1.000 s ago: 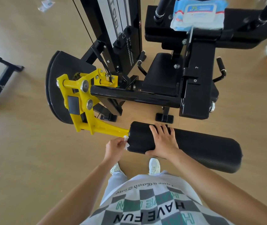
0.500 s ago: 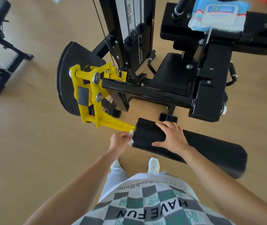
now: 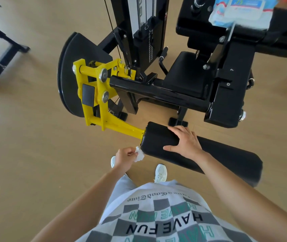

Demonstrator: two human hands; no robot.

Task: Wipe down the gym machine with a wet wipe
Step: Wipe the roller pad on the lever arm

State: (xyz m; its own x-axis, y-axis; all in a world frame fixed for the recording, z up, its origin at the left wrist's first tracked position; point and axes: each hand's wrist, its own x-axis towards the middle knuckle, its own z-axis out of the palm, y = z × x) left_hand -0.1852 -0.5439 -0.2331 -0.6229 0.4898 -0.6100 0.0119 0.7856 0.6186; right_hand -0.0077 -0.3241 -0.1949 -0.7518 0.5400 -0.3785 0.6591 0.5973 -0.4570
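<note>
Wipe: small crumpled wet wipe point(image 3: 139, 155), lower centre of frame, pinched in fingertips of left hand point(image 3: 124, 158). It sits just beside the left end face of the black roller pad point(image 3: 217, 159), at its lower corner; contact unclear. Likely doing the pad's end cap or just coming off it.

Right hand point(image 3: 185, 143) lies flat on top of the pad near that same end, fingers spread and fairly straight, thumb on the near side, holding nothing. Probably braces the pad so it doesn't swing or roll under the wiping.

Pad hangs off the yellow lever arm point(image 3: 118, 127), which runs up-left to the pivot of the gym machine point(image 3: 156, 92). Seat point(image 3: 188, 74) and weight stack point(image 3: 139, 23) sit above centre.

Wipes pack point(image 3: 240, 10) is parked on an upper pad, top right, blurred; within reach for a fresh sheet, I'd guess.

Wood floor point(image 3: 26, 145) all around; other equipment at far left.
</note>
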